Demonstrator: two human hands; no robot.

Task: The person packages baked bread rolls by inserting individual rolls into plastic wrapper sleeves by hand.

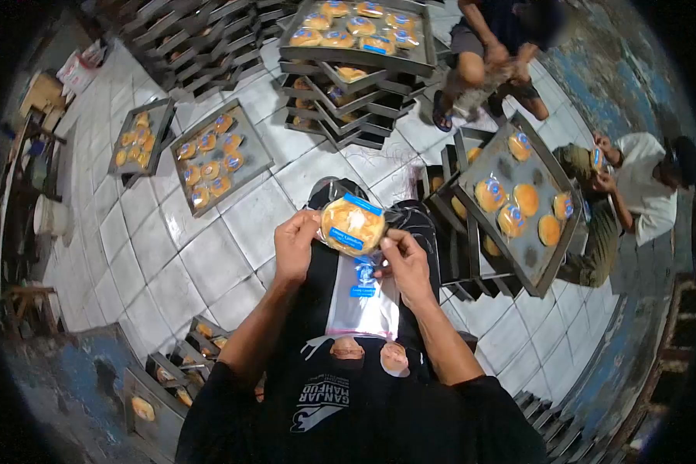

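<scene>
So both hands are busy with one wrapped bun (353,220), held up just above the lap. The left hand (295,241) pinches the clear wrapper at its left edge, and the right hand (406,267) has the lower right side, fingers closed in on the plastic. There are blue labels on the wrap. Some clear bags (363,309) with blue print lie on the lap right below. Off to the right, a tilted metal tray (506,166) carries more buns, and someone in a white shirt (648,185) sits beyond it.
</scene>
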